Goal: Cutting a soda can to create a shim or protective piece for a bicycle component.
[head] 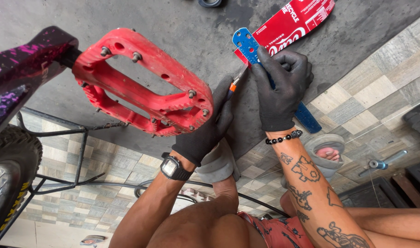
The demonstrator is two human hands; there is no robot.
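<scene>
My left hand (205, 131), in a black glove with a black wristwatch, grips a small knife with an orange and blue handle (234, 85). The knife tip rests against the edge of a blue perforated ruler (246, 43). My right hand (279, 87), gloved in black with a bead bracelet at the wrist, presses that ruler down. Under the ruler lies a flattened red sheet of can metal (302, 18) on the grey concrete floor. The two hands are almost touching.
A red flat bicycle pedal (141, 82) on a purple-splattered crank arm (22, 64) hangs close in front, left of my hands. A knobby tyre (10, 170) and black stand tubes (79, 160) are at lower left. A grey sandal (327, 154) and a small metal tool (380, 163) lie on the tiled floor at right.
</scene>
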